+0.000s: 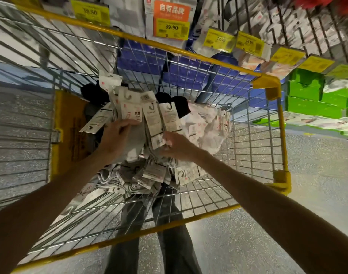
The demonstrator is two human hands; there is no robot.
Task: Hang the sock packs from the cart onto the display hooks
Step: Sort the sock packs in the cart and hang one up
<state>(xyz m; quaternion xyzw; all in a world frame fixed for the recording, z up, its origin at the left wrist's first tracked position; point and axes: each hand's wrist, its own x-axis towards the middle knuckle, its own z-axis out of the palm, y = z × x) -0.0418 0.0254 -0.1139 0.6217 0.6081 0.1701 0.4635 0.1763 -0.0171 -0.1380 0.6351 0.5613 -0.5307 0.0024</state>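
Grey speckled floor (317, 175) under yellow-rimmed cart (267, 83).

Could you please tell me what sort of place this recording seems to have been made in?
Most likely a shop's sock aisle, during restocking. Yellow price tags hang along the display, a wire cart with a yellow rim holds carded sock packs, and boxed goods are stacked behind it.

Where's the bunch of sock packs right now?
Head view, centre, inside the cart: the sock packs fan upward between the left hand and the right hand.
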